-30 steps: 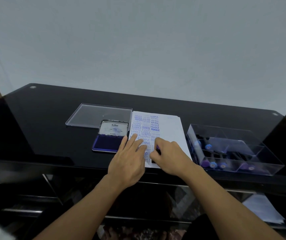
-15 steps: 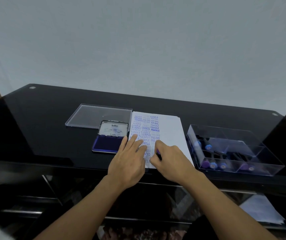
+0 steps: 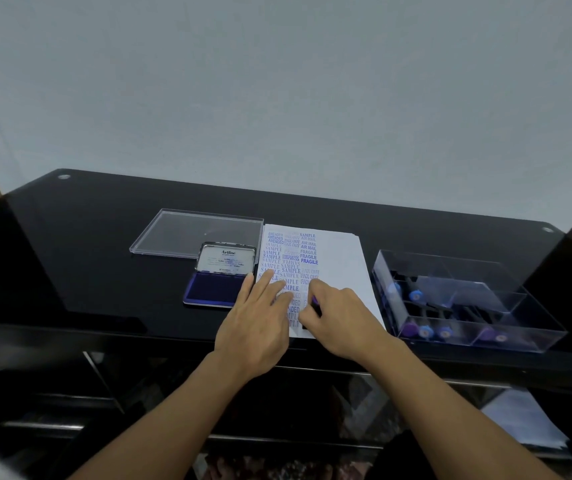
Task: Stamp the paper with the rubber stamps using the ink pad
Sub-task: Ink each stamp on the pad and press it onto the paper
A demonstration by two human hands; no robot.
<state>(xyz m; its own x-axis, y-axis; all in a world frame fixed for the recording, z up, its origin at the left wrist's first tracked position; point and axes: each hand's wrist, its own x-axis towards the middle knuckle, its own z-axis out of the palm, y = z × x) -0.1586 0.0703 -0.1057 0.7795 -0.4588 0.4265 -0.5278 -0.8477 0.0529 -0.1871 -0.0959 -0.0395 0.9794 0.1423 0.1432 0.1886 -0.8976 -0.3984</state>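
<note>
Pressing the rubber stamp [image 3: 315,304] gripped in my right hand [image 3: 343,320], I am flattening the paper [image 3: 343,265] with my flat left hand [image 3: 257,323]; its right half is unstamped.

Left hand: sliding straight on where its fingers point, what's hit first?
Likely nothing: left hand lies flat on the paper, fingers aimed across its stamped rows. The ink pad sits just left of that line.

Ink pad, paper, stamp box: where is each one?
Ink pad [image 3: 213,289]: head view, on its dark blue inking surface.
Paper [image 3: 343,268]: head view, on its blank right half.
Stamp box [image 3: 534,338]: head view, on its clear front wall.
</note>
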